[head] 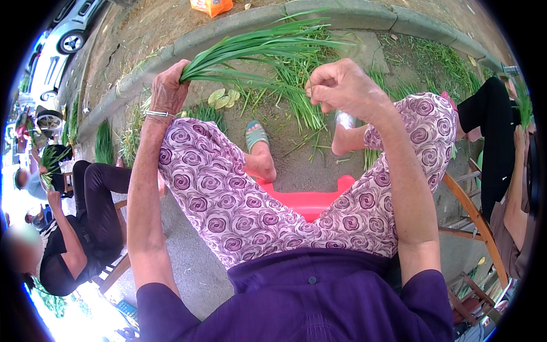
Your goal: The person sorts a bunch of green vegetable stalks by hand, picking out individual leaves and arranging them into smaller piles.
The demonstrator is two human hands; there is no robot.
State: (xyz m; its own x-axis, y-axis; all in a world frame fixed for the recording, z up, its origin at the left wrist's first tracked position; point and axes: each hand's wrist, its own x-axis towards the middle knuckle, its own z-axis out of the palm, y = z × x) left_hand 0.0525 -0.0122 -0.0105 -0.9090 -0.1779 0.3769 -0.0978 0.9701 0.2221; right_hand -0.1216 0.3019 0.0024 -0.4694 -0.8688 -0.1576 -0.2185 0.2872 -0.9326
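Observation:
My left hand [170, 83], with a silver bracelet at the wrist, grips a bunch of long green chive-like leaves [252, 49]. The leaves fan out to the right, over the ground in front of me. My right hand [342, 87] is apart from the gripped end, near the drooping lower leaves. Its thumb and fingers are pinched together, and a thin brownish strand [311, 85] shows at the fingertips. Below the hands, a loose heap of the same leaves [305, 100] lies on the pavement between my feet and the kerb.
A concrete kerb [230, 26] curves across the front, with an orange bag [211, 6] beyond it. I sit on a red plastic stool [303, 203]. People on chairs sit at left [64, 243] and right [495, 128], also holding green bunches. Parked cars [64, 47] stand at far left.

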